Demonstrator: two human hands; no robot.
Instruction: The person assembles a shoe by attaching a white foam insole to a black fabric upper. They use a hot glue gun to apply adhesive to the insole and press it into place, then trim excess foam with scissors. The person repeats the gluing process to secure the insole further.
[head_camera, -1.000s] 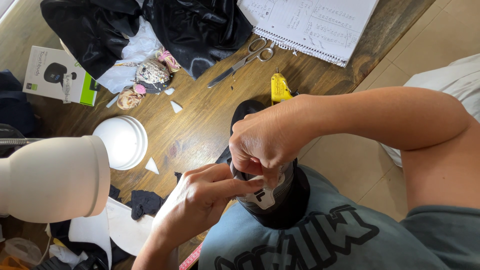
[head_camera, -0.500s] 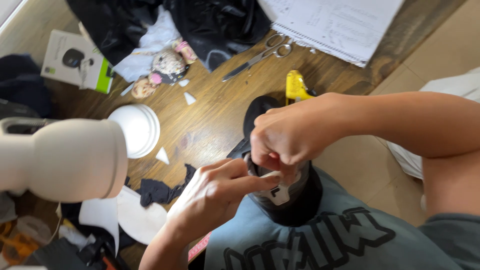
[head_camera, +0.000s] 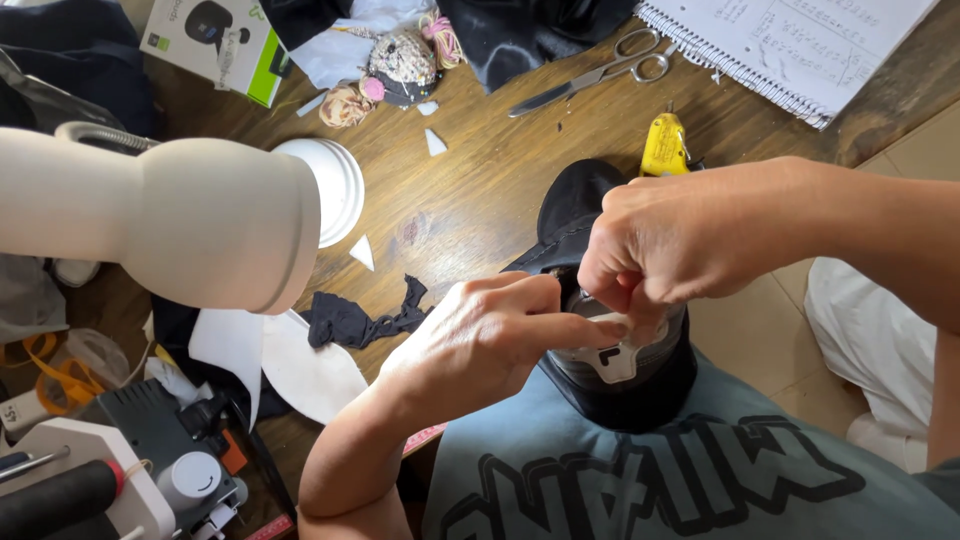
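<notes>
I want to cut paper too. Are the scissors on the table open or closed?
Closed. The scissors lie flat on the wooden table near the notebook, blades together in one line, the two handle loops side by side.

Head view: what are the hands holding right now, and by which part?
Both hands work on a black cap. The right hand pinches a white piece inside its crown; the left hand presses fingertips on that piece.

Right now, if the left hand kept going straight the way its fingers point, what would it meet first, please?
The left hand points right, across the black cap. It would probably meet the right hand first, whose fingers pinch the cap's pale patch; depth is unclear.
</notes>
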